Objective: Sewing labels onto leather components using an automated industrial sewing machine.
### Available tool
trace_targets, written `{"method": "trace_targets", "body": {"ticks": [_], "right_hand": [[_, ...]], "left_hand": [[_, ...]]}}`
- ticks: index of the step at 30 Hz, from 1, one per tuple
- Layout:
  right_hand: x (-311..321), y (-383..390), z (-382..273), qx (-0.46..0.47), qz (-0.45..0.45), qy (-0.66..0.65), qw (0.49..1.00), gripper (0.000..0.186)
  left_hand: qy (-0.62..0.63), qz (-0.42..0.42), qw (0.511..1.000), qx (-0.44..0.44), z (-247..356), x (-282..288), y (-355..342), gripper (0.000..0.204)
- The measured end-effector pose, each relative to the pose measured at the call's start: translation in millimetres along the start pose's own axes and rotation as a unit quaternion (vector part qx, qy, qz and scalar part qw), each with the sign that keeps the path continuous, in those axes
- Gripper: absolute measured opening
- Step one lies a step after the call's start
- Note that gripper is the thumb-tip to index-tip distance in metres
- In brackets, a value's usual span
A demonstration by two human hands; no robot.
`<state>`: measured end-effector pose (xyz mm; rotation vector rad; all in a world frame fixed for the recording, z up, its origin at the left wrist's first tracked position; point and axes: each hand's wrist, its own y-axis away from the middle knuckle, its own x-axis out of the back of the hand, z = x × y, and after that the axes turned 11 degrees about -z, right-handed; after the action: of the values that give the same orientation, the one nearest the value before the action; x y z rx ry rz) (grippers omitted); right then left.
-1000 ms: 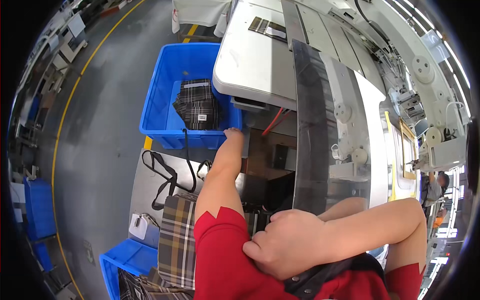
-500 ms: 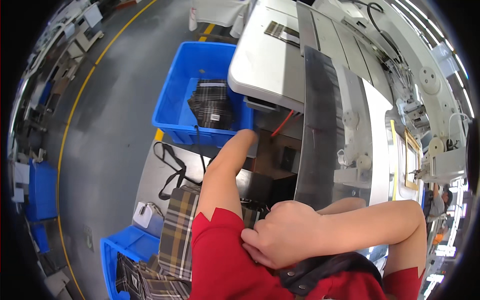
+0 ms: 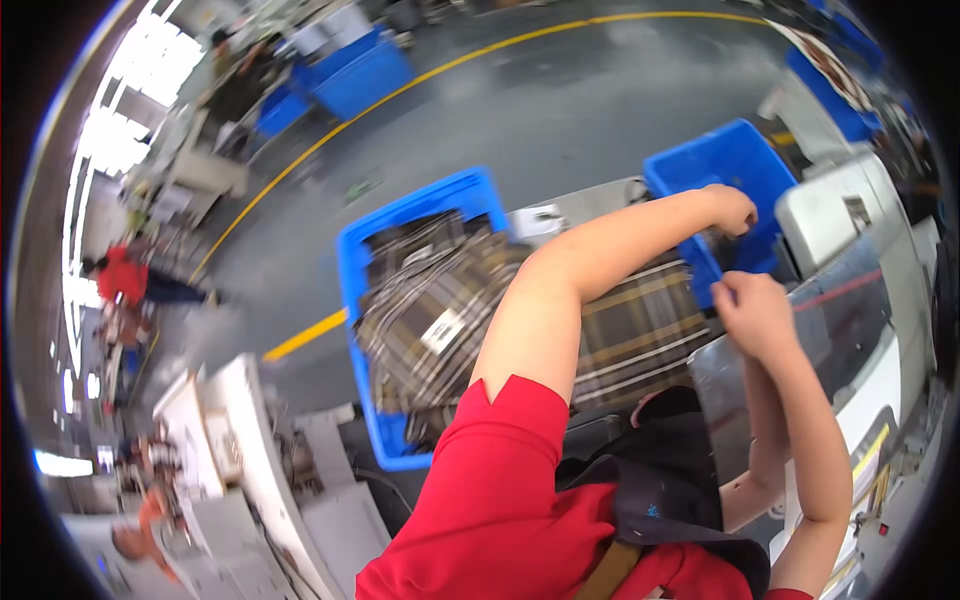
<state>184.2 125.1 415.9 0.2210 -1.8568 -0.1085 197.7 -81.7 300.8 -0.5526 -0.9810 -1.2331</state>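
Observation:
My left hand (image 3: 730,208) reaches over the smaller blue bin (image 3: 722,160), its fingers curled downward. Dark cloth shows in part below it; whether the fingers grip any is hidden. Near that bin's front corner is my right hand (image 3: 757,312), closed, with thumb and fingers pressed together; anything in it is too small to make out. Under my left forearm lies a spread of brown plaid cloth (image 3: 640,325) with white and yellow stripes. To the left, a larger blue bin (image 3: 362,265) is heaped with plaid pieces (image 3: 430,300), one bearing a white label (image 3: 443,330).
A clear, shiny panel (image 3: 720,400) and a white machine table (image 3: 835,205) stand at the right. A small white item (image 3: 535,222) lies behind the plaid cloth. Beyond runs a grey floor with a yellow line (image 3: 440,68). Another person in red (image 3: 125,275) is at far left.
The view has swung left, bringing the heaped bin to the middle. My left hand has moved from beside the smaller bin to over it. My right hand has left my left sleeve for that bin's corner.

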Motion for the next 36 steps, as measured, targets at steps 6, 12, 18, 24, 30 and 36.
{"method": "trace_targets", "body": {"ticks": [6, 12, 18, 24, 30, 36], "right_hand": [[-7.1, -3.8, 26.3, 0.019, 0.045, -0.013, 0.999, 0.038], [-14.2, -8.8, 44.6, 0.041, 0.065, -0.009, 0.997, 0.028], [-66.2, 81.4, 75.6, 0.173, 0.189, 0.07, 0.964, 0.041], [-33.6, 292.0, -51.1, 0.17, 0.015, 0.083, 0.982, 0.025], [-66.4, 446.2, -15.7, 0.06, 0.106, 0.054, 0.991, 0.017], [-63.6, 541.5, 6.9, -0.19, 0.274, -0.062, 0.941, 0.017]], "left_hand": [[0.086, 0.159, 0.982, 0.062, 55.6, 36.9, 189.9, 0.03], [0.072, 0.246, 0.967, 0.003, 154.1, 33.8, 272.1, 0.025], [0.068, 0.315, 0.916, -0.24, 270.4, -1.1, 234.8, 0.014], [0.067, 0.208, 0.896, -0.387, 361.4, -48.1, 182.6, 0.011], [0.055, 0.047, 0.903, -0.424, 398.1, -89.2, 125.9, 0.012], [-0.006, -0.037, 0.933, -0.359, 427.6, -90.8, 107.6, 0.016]]}}
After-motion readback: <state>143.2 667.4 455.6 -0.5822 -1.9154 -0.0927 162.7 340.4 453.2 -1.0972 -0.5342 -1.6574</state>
